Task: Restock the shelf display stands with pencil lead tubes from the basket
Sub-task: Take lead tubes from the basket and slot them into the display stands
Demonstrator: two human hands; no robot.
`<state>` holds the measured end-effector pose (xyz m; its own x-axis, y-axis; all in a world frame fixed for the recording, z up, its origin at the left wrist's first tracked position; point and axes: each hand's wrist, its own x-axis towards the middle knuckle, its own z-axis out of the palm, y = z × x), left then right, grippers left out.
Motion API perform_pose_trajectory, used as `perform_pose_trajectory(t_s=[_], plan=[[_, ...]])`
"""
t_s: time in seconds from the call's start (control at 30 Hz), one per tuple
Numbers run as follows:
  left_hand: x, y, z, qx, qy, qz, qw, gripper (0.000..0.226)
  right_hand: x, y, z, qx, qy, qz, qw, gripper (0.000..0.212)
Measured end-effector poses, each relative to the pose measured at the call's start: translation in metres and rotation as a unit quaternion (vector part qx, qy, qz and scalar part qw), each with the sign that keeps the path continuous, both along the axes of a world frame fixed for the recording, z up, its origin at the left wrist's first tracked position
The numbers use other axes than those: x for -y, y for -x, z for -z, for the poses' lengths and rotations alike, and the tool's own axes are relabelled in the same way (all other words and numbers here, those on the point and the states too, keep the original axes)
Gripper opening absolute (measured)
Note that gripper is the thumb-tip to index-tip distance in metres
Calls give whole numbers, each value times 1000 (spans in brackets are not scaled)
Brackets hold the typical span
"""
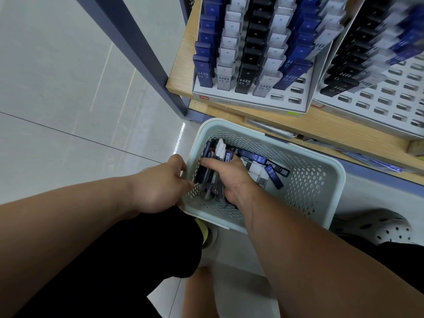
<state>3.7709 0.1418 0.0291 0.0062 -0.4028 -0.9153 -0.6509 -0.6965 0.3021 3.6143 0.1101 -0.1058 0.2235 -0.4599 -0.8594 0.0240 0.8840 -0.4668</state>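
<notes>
Fingers (206,161) of the right hand (231,180) work inside the basket (307,187): the index finger lies straight across the top of a bundle of pencil lead tubes (212,184), the other fingers curl down around the bundle, and the thumb is hidden. The left hand (158,187) grips the left rim of the basket, thumb raised at the outer edge and fingers curled over the wall; their tips cannot be seen. A knee in black fabric (114,260) sits below the left forearm. The basket is a pale perforated plastic type and stands on the floor just in front of the shelving unit. Loose blue tubes (273,176) marked HB 0.7 lie on the basket floor to the right of the right hand, with grey and black ones among them. A pale perforated shoe (378,228) rests beside the basket's right corner. Beyond the basket, a wooden shelf (179,86) carries two white display stands side by side. The left display stand (250,99) holds upright columns of blue, grey and black tubes marked HB 0.7, with open slots at its front right. The right display stand (378,104) shows many open slots at the front and blurred black and blue tubes behind. A blue-grey upright post (137,42) rises to the left of the shelf.
</notes>
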Motion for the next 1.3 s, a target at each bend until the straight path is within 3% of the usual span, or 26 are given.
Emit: perform_pose_trajectory(t_s=[0.17, 0.5, 0.67, 0.87, 1.03, 1.1, 1.13, 1.2, 1.3], plan=[[-1, -1, 3, 0, -1, 5, 1000, 58, -4, -6, -4, -10, -1, 25, 1000, 46], [1, 3, 8, 1, 15, 10, 1000, 29, -5, -6, -13, -38, 17, 33, 999, 38], [1, 6, 7, 2, 22, 15, 1000, 27, -7, -7, -15, -21, 28, 23, 999, 51], [0, 5, 8, 9, 35, 22, 999, 27, -2, 14, -27, -71, 2, -2, 997, 23], [-2, 3, 9, 8, 42, 27, 999, 29, 1, 49, -40, -76, -1, -23, 997, 37], [-2, 2, 10, 13, 43, 32, 998, 31, 0, 55, -41, -90, -5, -22, 996, 86], [-2, 2, 11, 18, 43, 37, 998, 32, 0, 56, -44, -89, -2, -23, 996, 100], [-1, 2, 10, 39, 44, 52, 997, 36, -2, 60, -50, -86, 10, -12, 996, 105], [6, 9, 1, 107, 107, 79, 985, 41, -6, 69, -63, -75, 1, 3, 997, 89]])
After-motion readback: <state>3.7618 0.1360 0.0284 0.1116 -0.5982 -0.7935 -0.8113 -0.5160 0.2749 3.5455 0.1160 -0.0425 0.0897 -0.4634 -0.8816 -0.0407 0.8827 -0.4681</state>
